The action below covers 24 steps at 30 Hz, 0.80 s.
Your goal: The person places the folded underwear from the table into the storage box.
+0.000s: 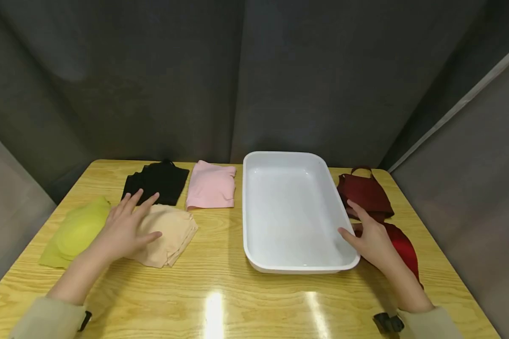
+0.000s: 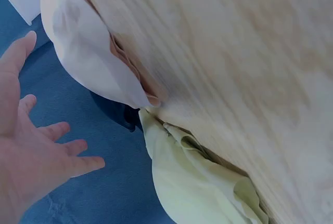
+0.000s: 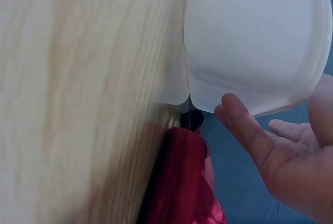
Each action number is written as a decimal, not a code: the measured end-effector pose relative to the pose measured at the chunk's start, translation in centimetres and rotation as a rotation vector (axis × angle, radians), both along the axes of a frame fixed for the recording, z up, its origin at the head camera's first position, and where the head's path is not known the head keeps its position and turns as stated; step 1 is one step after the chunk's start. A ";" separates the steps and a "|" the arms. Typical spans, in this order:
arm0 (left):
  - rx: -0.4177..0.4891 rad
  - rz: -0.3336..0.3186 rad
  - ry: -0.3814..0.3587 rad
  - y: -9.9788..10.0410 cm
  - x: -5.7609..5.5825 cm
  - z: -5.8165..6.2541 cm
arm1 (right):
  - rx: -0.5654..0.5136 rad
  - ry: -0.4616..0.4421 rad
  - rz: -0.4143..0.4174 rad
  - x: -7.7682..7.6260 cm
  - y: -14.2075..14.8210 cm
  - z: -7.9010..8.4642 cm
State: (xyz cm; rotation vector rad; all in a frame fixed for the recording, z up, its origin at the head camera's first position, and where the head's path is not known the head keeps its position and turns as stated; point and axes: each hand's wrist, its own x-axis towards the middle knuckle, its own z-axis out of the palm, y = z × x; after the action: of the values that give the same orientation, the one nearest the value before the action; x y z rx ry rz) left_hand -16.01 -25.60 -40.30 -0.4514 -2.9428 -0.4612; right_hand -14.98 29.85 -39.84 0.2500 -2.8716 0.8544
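My left hand [image 1: 125, 230], fingers spread, hovers over a beige folded garment [image 1: 171, 233]. A yellow-green bra-like garment [image 1: 80, 230] with a rounded cup lies to its left. Beyond the fingertips is a black folded garment [image 1: 163, 181]. In the left wrist view, this hand [image 2: 36, 156] is apart from the cloth. At the right side of a white tray [image 1: 294, 212] is my right hand [image 1: 375, 240], thumb at the rim and fingers extended outside. The right wrist view has a fingertip close to the tray's outer wall [image 3: 250, 47]; contact is unclear.
A pink folded garment [image 1: 212, 185] lies left of the tray. To the right are a dark red strapped garment [image 1: 366, 193] and a brighter red one [image 1: 403, 247], partly hidden by my right arm. Grey curtains [image 1: 152, 84] stand behind the wooden table [image 1: 258, 306].
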 end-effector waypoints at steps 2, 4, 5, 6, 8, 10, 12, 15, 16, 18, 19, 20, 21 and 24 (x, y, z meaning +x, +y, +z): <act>-0.013 -0.015 -0.003 -0.2 -0.3 -0.1 | -0.011 -0.005 0.008 -0.1 0.1 -0.1; -0.022 -0.032 -0.003 -0.4 -0.7 -0.3 | -0.021 0.002 0.012 -0.3 0.1 -0.1; -0.025 -0.041 -0.005 -0.5 -0.9 -0.4 | -0.020 0.007 0.012 -0.3 0.1 -0.1; -0.027 -0.048 -0.011 -0.6 -1.1 -0.5 | -0.019 0.008 0.013 -0.4 0.1 -0.1; -0.027 -0.058 -0.029 -0.8 -1.5 -0.7 | -0.012 0.009 0.015 -0.4 0.1 -0.2; -0.027 -0.068 -0.052 -1.0 -1.8 -0.8 | -0.007 0.004 0.019 -0.4 0.2 -0.3; -0.019 -0.076 -0.077 -1.1 -2.1 -0.9 | -0.004 0.000 0.022 -0.5 0.2 -0.3; -0.001 -0.084 -0.121 -1.4 -2.6 -1.0 | -0.001 0.001 0.019 -0.6 0.3 -0.3; 0.007 -0.084 -0.140 -1.4 -2.7 -1.0 | -0.001 -0.001 0.017 -0.6 0.3 -0.3; 0.016 -0.075 -0.184 -1.6 -2.9 -1.0 | 0.002 -0.010 0.018 -0.6 0.3 -0.3; 0.024 -0.070 -0.208 -1.6 -3.0 -0.9 | 0.004 -0.015 0.018 -0.7 0.3 -0.3; 0.030 -0.066 -0.229 -1.7 -3.1 -0.9 | 0.005 -0.018 0.019 -0.7 0.3 -0.4; 0.035 -0.062 -0.250 -1.8 -3.3 -0.9 | 0.005 -0.020 0.019 -0.7 0.3 -0.4; 0.051 -0.042 -0.311 -2.0 -3.5 -1.1 | 0.007 -0.020 0.017 -0.8 0.3 -0.5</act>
State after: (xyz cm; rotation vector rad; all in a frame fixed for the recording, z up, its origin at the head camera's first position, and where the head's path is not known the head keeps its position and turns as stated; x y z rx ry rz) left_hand -19.50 -27.62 -41.42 -0.4757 -3.2129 -0.6662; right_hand -15.75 30.11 -40.37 0.2690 -2.8958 0.8545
